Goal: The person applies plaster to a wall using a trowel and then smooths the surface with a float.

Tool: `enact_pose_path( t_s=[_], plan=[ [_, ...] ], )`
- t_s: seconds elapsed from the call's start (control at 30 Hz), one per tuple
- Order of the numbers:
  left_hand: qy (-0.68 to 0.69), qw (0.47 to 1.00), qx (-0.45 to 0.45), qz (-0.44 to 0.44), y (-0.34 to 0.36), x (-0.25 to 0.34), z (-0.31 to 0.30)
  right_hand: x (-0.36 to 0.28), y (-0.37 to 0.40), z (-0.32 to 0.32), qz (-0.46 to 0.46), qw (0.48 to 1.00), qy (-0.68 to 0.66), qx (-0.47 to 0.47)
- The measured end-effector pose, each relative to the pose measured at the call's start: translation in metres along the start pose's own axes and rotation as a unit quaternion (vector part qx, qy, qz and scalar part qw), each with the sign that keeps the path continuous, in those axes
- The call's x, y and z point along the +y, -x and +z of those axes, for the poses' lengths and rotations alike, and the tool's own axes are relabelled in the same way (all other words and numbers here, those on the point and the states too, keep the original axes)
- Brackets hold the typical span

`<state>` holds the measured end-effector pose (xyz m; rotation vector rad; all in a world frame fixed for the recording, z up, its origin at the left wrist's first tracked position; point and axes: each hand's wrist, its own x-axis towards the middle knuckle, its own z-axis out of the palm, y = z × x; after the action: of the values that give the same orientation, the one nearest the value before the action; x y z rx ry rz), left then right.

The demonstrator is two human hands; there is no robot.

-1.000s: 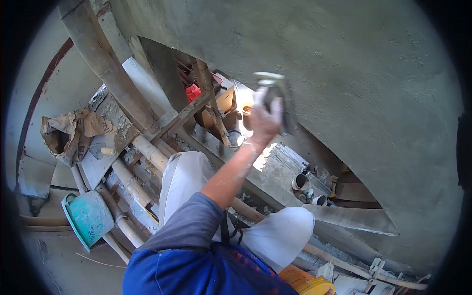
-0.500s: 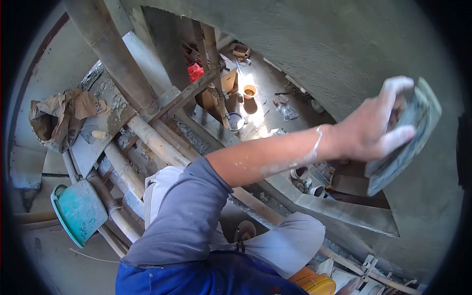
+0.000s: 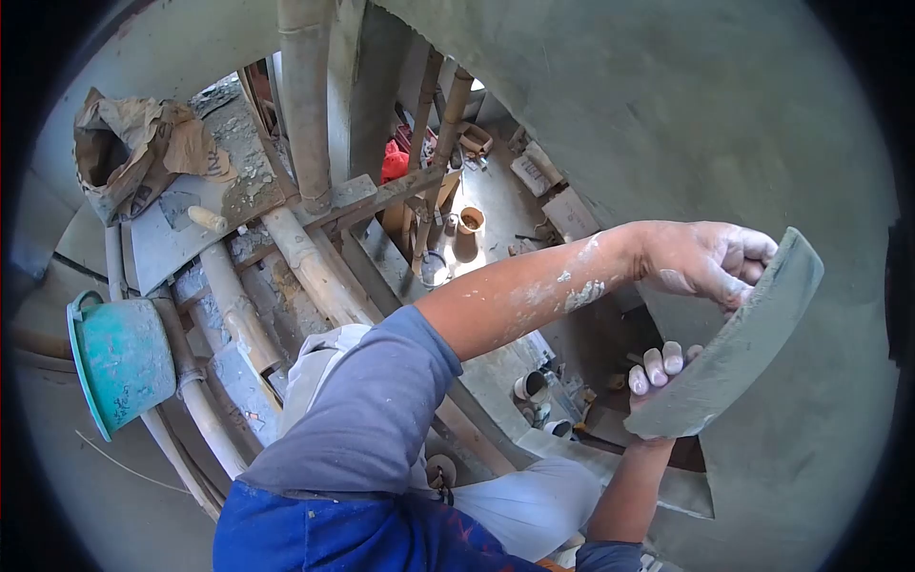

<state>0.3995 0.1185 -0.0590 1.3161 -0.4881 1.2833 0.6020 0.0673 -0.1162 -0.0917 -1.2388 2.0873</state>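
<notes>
A long plastering float (image 3: 734,348), its broad face smeared with wet grey plaster, is tilted in front of the grey wall on the right. My left hand (image 3: 701,262), white with dried plaster, reaches across from the left. Its fingers curl at the float's upper edge, and their grip behind it is partly hidden. Below, my right hand (image 3: 658,370) comes up from the bottom of the view. Its whitened fingertips bend around the lower left edge, while the palm is hidden behind the float.
Grey plastered wall (image 3: 610,105) fills the right side. Bamboo poles (image 3: 310,262) and planks form a scaffold on the left, bearing a torn paper sack (image 3: 143,157) and a board (image 3: 176,234). A teal bucket (image 3: 124,357) hangs there. Far below, an orange bucket (image 3: 471,220) stands on the floor.
My left hand has brought the float down and turned its plaster-smeared face into view. My right hand has come up from the bottom onto it. The view has shifted slightly.
</notes>
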Motion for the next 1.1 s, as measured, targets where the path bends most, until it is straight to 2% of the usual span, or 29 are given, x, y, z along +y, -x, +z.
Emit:
enact_pose_path(
  t_s=[0.1,0.17,0.27,0.33,0.4,0.43,0.47,0.5,0.53,0.57,0.6,0.63,0.67,0.7,0.73,0.77,0.8,0.83,0.9,0.97,1.0,1.07,1.1],
  plan=[
    [0.043,0.998,-0.035,-0.011,0.006,0.017,-0.004,0.003,-0.016,0.009,-0.01,0.999,-0.013,-0.038],
    [0.047,0.998,-0.041,-0.019,0.014,0.02,-0.012,0.003,-0.017,0.026,0.007,0.999,-0.008,0.036],
    [0.047,0.997,-0.054,-0.024,0.019,0.019,-0.025,0.007,-0.04,0.039,0.062,0.996,-0.058,-0.03],
    [0.015,0.999,-0.049,-0.018,0.022,0.025,-0.029,0.005,-0.056,0.038,0.037,0.993,-0.066,-0.09],
    [-0.042,0.998,-0.046,-0.003,0.02,0.039,-0.039,0.0,-0.068,0.051,-0.018,0.998,-0.054,0.021],
    [-0.113,0.993,-0.012,-0.033,0.02,0.058,-0.042,-0.012,-0.072,0.076,-0.06,0.984,-0.034,0.164],
    [-0.296,0.953,0.057,-0.023,0.024,0.083,-0.041,-0.017,-0.074,0.089,-0.102,0.947,-0.013,0.306],
    [-0.517,0.84,0.158,0.052,0.032,0.106,-0.038,-0.024,-0.072,0.081,-0.122,0.94,0.145,0.284],
    [-0.636,0.72,0.238,0.14,0.037,0.127,-0.038,-0.038,-0.07,0.065,-0.136,0.908,0.301,0.257],
    [-0.631,0.692,0.337,0.096,0.047,0.158,-0.016,-0.047,-0.069,0.057,-0.143,0.853,0.45,0.223],
    [-0.549,0.725,0.351,0.222,0.062,0.185,0.007,-0.04,-0.076,0.062,-0.192,0.75,0.598,0.206],
    [-0.455,0.739,0.36,0.343,0.077,0.208,0.03,-0.035,-0.076,0.057,-0.203,0.62,0.746,0.132],
    [-0.467,0.669,0.358,0.454,0.08,0.215,0.027,-0.03,-0.081,0.055,-0.23,0.442,0.866,0.05],
    [-0.481,0.579,0.36,0.552,0.082,0.221,0.025,-0.022,-0.085,0.046,-0.244,0.363,0.899,-0.026],
    [-0.588,0.436,0.373,0.57,0.084,0.23,0.004,-0.011,-0.088,0.038,-0.242,0.3,0.921,-0.063],
    [-0.657,0.267,0.397,0.583,0.085,0.239,-0.016,-0.004,-0.089,0.022,-0.218,0.264,0.936,-0.081],
    [-0.709,0.131,0.445,0.531,0.099,0.258,-0.031,0.003,-0.094,0.007,-0.221,0.212,0.947,-0.095],
    [-0.742,-0.011,0.482,0.466,0.112,0.269,-0.039,0.008,-0.099,-0.005,-0.209,0.181,0.955,-0.107],
    [-0.747,-0.018,0.556,0.366,0.125,0.271,-0.042,0.013,-0.113,-0.019,-0.176,0.138,0.967,-0.123],
    [-0.731,-0.023,0.623,0.276,0.131,0.274,-0.047,0.02,-0.131,-0.024,-0.208,0.137,0.956,-0.155],
    [-0.726,-0.01,0.638,0.257,0.135,0.276,-0.048,0.023,-0.142,-0.023,-0.223,0.137,0.95,-0.172],
    [-0.714,0.017,0.666,0.217,0.144,0.282,-0.052,0.028,-0.171,-0.01,-0.24,0.102,0.953,-0.155],
    [-0.69,0.107,0.68,0.221,0.159,0.294,-0.057,0.028,-0.183,-0.002,-0.246,0.086,0.954,-0.146]
  ],
)
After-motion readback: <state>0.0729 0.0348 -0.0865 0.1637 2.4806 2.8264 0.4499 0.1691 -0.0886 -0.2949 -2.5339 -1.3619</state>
